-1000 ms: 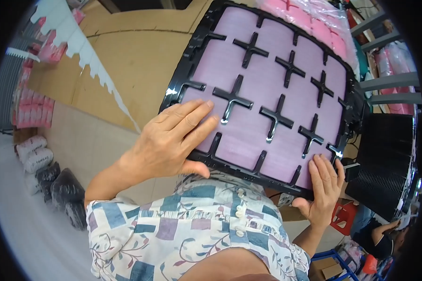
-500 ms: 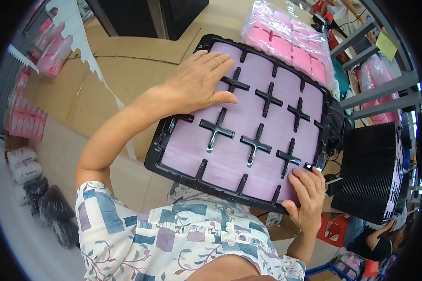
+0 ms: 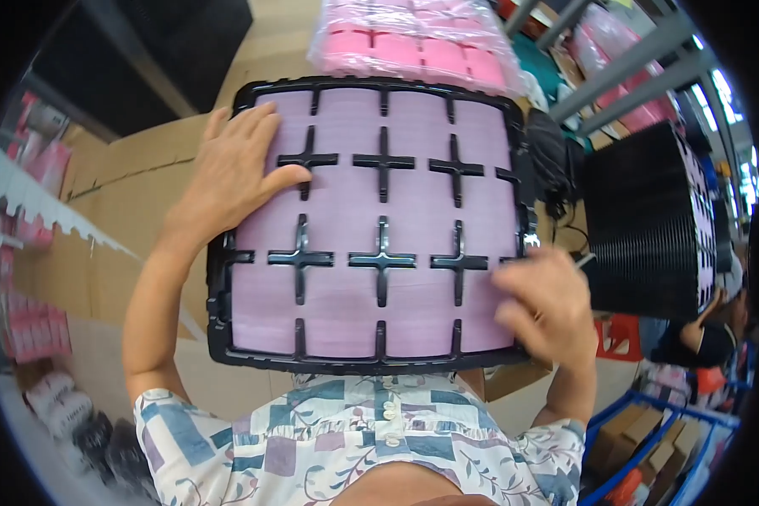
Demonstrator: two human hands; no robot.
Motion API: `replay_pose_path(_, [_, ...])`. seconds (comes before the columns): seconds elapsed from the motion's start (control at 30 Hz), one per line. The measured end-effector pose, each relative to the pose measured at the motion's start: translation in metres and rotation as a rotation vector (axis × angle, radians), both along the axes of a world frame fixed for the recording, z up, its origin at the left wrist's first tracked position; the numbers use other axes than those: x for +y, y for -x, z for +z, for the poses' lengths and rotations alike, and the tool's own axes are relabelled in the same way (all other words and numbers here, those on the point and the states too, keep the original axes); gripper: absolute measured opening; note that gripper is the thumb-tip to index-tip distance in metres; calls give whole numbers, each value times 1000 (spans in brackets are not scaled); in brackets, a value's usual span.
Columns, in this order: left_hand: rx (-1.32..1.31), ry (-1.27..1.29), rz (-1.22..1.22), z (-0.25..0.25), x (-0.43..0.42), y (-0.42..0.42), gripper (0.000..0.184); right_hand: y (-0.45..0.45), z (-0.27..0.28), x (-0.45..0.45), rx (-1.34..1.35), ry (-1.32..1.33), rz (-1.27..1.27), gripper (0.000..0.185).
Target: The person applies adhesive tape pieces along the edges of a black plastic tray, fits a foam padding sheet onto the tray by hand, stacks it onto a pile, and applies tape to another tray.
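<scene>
A black plastic tray with cross-shaped dividers lies in front of my body. Light purple sheet material fills the spaces between and beneath the crosses. My left hand rests flat over the tray's upper left side, fingers stretched and thumb apart, holding nothing. At the right edge, my right hand is blurred by motion. Its thumb and fingers are apart over the purple surface near the rim, with nothing visible between them. Whether it touches the tray I cannot tell.
Pink pieces in clear plastic wrap lie just beyond the tray. A tall stack of black trays stands at the right, beside grey metal bars. Brown cardboard covers the surface at left. Another person is at the far right.
The tray now appears squared to my body instead of slanted, as the whole view has turned. My left hand remains on its left side. My right hand has shifted up along the right edge.
</scene>
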State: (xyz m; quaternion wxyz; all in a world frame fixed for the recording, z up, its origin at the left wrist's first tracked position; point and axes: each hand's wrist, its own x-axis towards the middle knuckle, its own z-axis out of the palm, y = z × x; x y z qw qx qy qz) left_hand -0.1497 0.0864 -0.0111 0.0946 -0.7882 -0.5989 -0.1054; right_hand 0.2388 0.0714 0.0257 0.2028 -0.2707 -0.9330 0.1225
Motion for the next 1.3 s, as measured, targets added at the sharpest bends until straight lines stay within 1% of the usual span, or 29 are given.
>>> replay_pose_path(0.03, [39,51,32,10,1,-5,72,3,3,13,40,-127,-111,21])
replay_pose_path(0.07, [81,99,70,15,4,-11,69,0,-1,35,68,-278,-162,22])
replay_pose_path(0.1, [68,-39,-22,14,8,-17,65,1,0,57,-19,-356,-244,26])
replay_pose_path(0.13, [63,-42,-32,17,14,-25,65,6,-3,76,-47,-415,-305,31])
replay_pose_path(0.2, [2,-127,-219,25,26,-46,63,16,-11,114,-159,-501,-270,34])
replay_pose_path(0.27, [-41,-118,-268,23,32,-61,62,28,-18,135,-274,-600,-231,38])
replay_pose_path(0.3, [-72,-116,-327,15,36,-69,62,26,-22,141,-275,-605,-232,38])
replay_pose_path(0.33, [-104,-110,-385,11,39,-71,62,27,-27,146,-335,-614,-236,41])
replay_pose_path(0.37, [-100,-110,-374,9,37,-70,60,28,-30,150,-395,-622,-238,44])
replay_pose_path(0.4, [-102,-108,-373,8,35,-67,60,26,-32,153,-397,-620,-236,44])
replay_pose_path(0.5, [-189,-191,-165,1,22,-43,50,18,-40,156,-405,-574,-268,47])
replay_pose_path(0.53, [-189,-189,-170,-1,17,-33,50,17,-41,157,-353,-531,-264,48])
replay_pose_path(0.6, [-236,-51,42,-4,8,-11,44,14,-38,156,-304,-493,-260,49])
replay_pose_path(0.63, [-238,-54,43,-5,8,-3,44,12,-34,154,-280,-431,-262,50])
replay_pose_path(0.67, [-152,-48,13,-6,6,5,44,12,-32,151,-258,-367,-260,52])
replay_pose_path(0.7, [-68,-36,-16,-8,3,11,44,12,-33,149,-263,-364,-253,52])
replay_pose_path(0.77, [-42,-14,10,-4,-1,15,45,11,-35,143,-375,-490,-231,55])
replay_pose_path(0.83, [-13,-1,25,-3,-3,14,46,7,-35,149,-367,-445,-218,56])
replay_pose_path(0.9, [-29,32,98,-3,-2,11,48,4,-29,150,-355,-419,-208,57])
replay_pose_path(0.97, [-34,39,73,3,-6,6,47,5,-23,146,-295,-221,-223,62])
replay_pose_path(1.0, [-37,53,51,4,-8,5,47,7,-24,144,-297,-223,-218,62])
replay_pose_path(1.07, [-17,64,68,0,-10,7,47,10,-32,135,-432,-440,-210,67])
replay_pose_path(1.13, [8,68,79,-3,-12,8,47,5,-31,138,-460,-409,-240,68])
replay_pose_path(1.23, [-8,52,75,-12,-12,14,48,-13,-34,159,-195,-112,-160,64])
replay_pose_path(1.27, [-201,41,32,-20,-11,25,47,-14,-38,154,-191,-119,-162,64])
replay_pose_path(1.3, [-394,26,-11,-23,-11,32,46,-13,-39,146,-116,-157,-182,63])
